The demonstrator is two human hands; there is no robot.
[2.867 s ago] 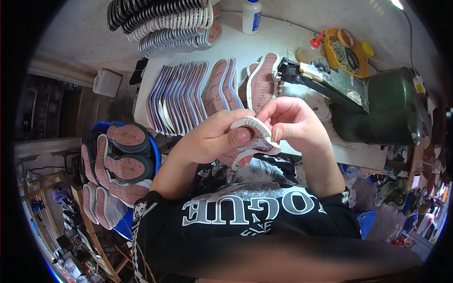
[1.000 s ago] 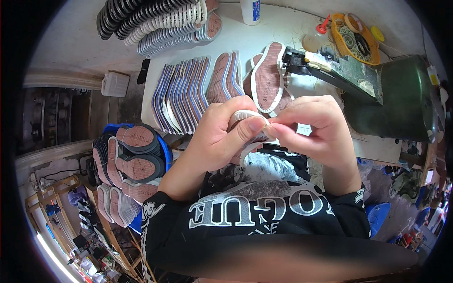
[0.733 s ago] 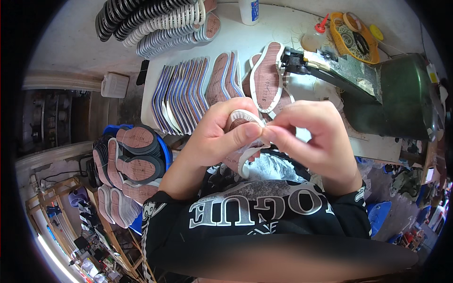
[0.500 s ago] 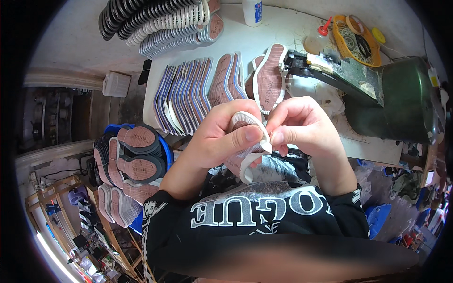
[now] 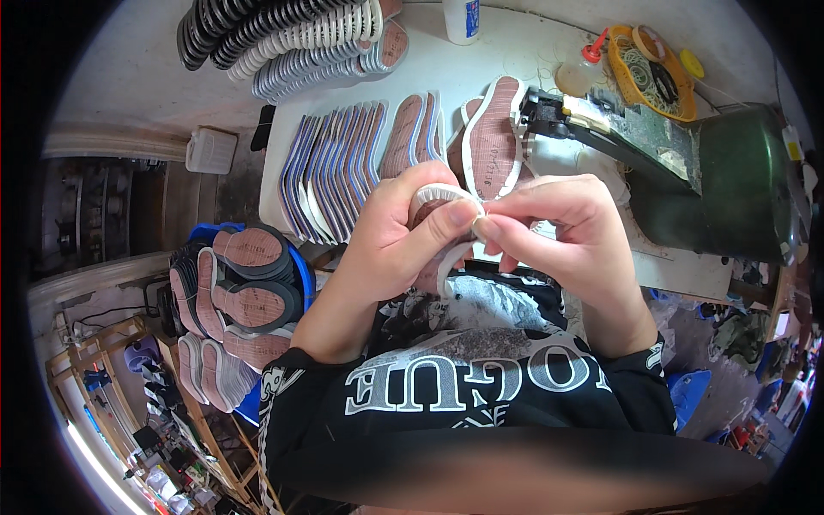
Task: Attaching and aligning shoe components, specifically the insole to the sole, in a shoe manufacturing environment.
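My left hand [image 5: 386,227] is closed around a curled insole [image 5: 432,196] with a brown woodgrain face and a white gathered rim. The left thumb presses on the inside of that rim, and the lower part of the insole bends down in front of my shirt. Thumb and forefinger of my right hand [image 5: 566,225] pinch together right at the rim's edge. What lies between those fingertips is too small to make out. Just beyond the hands, another white-rimmed insole [image 5: 495,142] rests by the head of a green sewing machine [image 5: 708,197].
A row of insoles [image 5: 335,172] stands on the white table [image 5: 506,47]. Ridged black, white and grey soles [image 5: 292,43] are piled at the back left. A blue bin [image 5: 302,270] holds more soles. A red-tipped bottle [image 5: 579,69] and yellow basket [image 5: 684,99] sit back right.
The held insole has turned and risen slightly, its lower flap now less visible. My right fingers have drawn closer together in a pinch at the rim.
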